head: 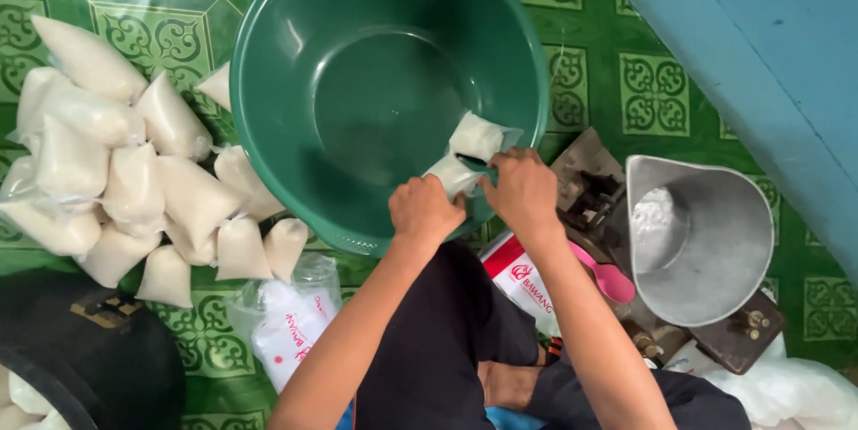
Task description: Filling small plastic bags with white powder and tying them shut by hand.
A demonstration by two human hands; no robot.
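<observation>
A large green plastic basin stands tilted on the floor in front of me. At its near rim both hands work on a small clear bag of white powder. My left hand grips the lower part of the bag. My right hand pinches the bag's neck, where a dark green band or tie shows.
Several filled white bags lie piled on the green patterned floor tiles at the left. A metal scale pan with a little white powder sits at the right, a pink scoop beside it. Empty printed bags lie near my knee. A black container sits lower left.
</observation>
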